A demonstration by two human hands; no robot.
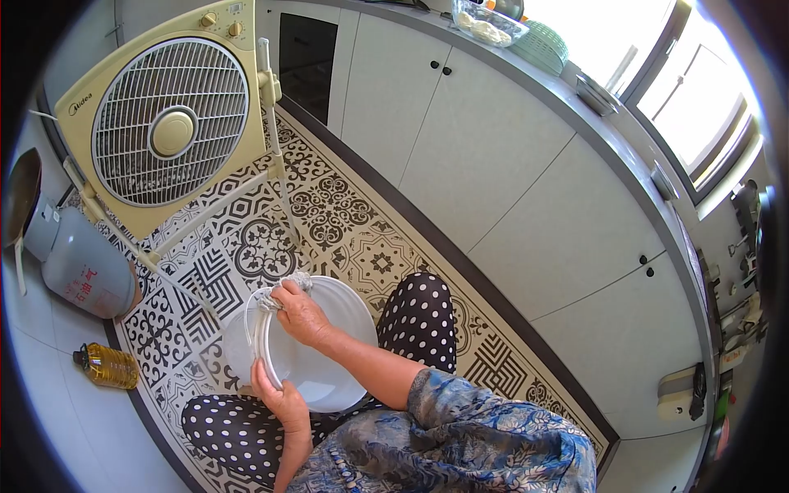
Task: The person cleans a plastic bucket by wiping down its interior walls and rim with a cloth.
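Note:
A white bucket (349,329) is tilted between my knees, its mouth facing up towards me. My left hand (281,400) grips the near left part of its rim, thumb inside and fingers outside. On the far left part of the rim, my right hand (302,315) presses a bunched greyish-white cloth (268,303). Part of the cloth sticks out past my fingers. A thin wire handle (247,319) hangs along the bucket's outer left side.
A yellow box fan (173,135) on a white stand is ahead left. Left of me are a grey gas cylinder (80,263) and an oil bottle (110,366). Grey cabinets (493,140) run along the right under a counter. Patterned tiles (329,205) cover the floor.

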